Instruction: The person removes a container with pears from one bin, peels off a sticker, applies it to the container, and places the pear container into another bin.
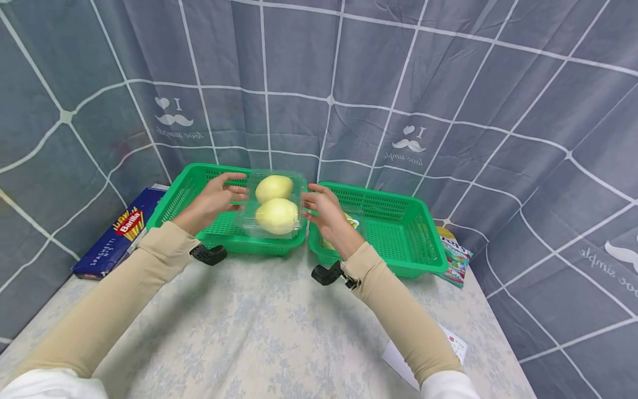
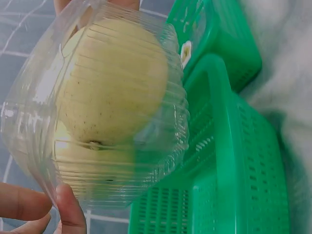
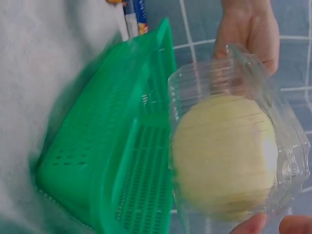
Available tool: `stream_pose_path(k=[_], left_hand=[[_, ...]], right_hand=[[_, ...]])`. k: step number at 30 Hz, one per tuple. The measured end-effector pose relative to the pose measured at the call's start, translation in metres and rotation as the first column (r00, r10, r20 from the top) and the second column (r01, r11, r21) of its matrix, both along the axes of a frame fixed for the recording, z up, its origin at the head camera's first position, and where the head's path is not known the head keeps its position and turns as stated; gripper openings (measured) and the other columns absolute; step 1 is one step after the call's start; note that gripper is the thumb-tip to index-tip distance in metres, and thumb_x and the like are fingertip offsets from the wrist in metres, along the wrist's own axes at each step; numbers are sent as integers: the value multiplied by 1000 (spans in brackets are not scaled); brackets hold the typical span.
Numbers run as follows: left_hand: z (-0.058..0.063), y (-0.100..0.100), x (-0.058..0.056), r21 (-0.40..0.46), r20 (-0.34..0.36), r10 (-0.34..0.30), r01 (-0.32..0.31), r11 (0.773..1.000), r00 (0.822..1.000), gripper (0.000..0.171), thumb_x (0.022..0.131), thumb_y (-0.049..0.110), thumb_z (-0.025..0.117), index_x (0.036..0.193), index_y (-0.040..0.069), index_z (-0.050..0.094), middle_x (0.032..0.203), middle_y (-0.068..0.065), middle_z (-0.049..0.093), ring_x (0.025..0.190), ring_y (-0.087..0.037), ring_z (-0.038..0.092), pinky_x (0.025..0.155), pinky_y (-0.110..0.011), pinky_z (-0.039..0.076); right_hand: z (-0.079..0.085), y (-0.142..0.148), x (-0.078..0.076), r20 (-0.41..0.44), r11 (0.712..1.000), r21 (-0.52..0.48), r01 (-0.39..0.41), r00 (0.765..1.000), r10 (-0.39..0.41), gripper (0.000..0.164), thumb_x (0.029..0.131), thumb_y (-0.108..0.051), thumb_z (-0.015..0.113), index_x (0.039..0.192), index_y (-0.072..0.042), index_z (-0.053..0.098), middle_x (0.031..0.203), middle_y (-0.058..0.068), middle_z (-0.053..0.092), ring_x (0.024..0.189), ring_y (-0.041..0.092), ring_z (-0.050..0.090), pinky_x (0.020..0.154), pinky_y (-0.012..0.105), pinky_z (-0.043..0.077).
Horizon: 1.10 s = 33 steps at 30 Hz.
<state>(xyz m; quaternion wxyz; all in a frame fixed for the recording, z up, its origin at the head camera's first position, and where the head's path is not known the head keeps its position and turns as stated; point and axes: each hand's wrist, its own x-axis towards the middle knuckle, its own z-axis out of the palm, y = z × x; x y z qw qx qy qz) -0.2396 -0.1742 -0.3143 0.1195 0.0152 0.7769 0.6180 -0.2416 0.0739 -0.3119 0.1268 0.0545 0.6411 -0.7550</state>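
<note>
A clear plastic clamshell box [image 1: 252, 223] holding two pale yellow fruits [image 1: 277, 215] hangs above the left green basket [image 1: 234, 242], near its right end. My left hand [image 1: 214, 195] grips the box's left side; in the left wrist view its fingertips [image 2: 70, 207] pinch the rim. On the opposite side, my right hand [image 1: 326, 213] holds the edge with curled fingers. The right wrist view shows one fruit [image 3: 224, 156] through the ribbed plastic. Below my right hand, the right green basket [image 1: 421, 227] contains another clear pack [image 1: 355, 221] with something yellow, partly hidden by that hand.
A blue spaghetti box [image 1: 112, 244] leans beside the left basket. Colourful snack bags [image 1: 456, 260] lie right of the right basket. A white card [image 1: 399, 363] lies partly beneath my right forearm. A grey checked curtain [image 1: 329, 50] rises behind the baskets.
</note>
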Motion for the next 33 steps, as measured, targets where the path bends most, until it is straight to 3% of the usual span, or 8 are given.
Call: stream_pose_path(k=[4, 13, 18, 24, 33], left_hand=[[4, 4, 9, 0, -12, -22, 22, 1000, 1000, 74, 97, -14, 37, 162, 15, 17, 154, -24, 37, 141, -37, 44, 101, -35, 53], [5, 16, 28, 26, -22, -79, 80, 996, 997, 62, 103, -6, 36, 161, 13, 21, 151, -25, 38, 140, -37, 45, 98, -32, 54], [-3, 19, 42, 49, -36, -98, 100, 994, 995, 60, 103, -1, 45, 159, 12, 26, 147, -24, 41, 129, -31, 53, 91, -27, 57], [-16, 23, 65, 80, -50, -146, 150, 986, 988, 61, 101, 6, 54, 157, 8, 29, 143, -27, 42, 108, -16, 60, 88, -29, 59], [-39, 24, 94, 146, -31, -169, 172, 974, 985, 63, 99, 11, 60, 155, 8, 33, 135, -21, 47, 110, -16, 61, 86, -30, 59]], right_hand=[[6, 7, 10, 3, 999, -37, 1, 1000, -1, 52, 101, -9, 57, 150, -13, 42, 119, 4, 54, 90, 16, 52, 82, 31, 45], [12, 32, 37, 4, 997, -65, -39, 999, 40, 54, 104, -12, 49, 155, -14, 30, 135, 9, 48, 96, 15, 51, 85, 29, 45], [6, 44, 52, 13, 994, -71, -84, 996, 85, 54, 105, -15, 48, 156, -15, 30, 131, 5, 47, 95, 13, 52, 81, 27, 47], [-7, 53, 72, 2, 995, -83, -56, 998, 57, 51, 104, -14, 49, 153, -13, 35, 106, -3, 53, 91, 12, 52, 76, 24, 48], [-35, 65, 100, 32, 994, -85, -72, 997, 75, 47, 103, -12, 47, 149, -9, 38, 101, -5, 56, 92, 14, 52, 78, 26, 47]])
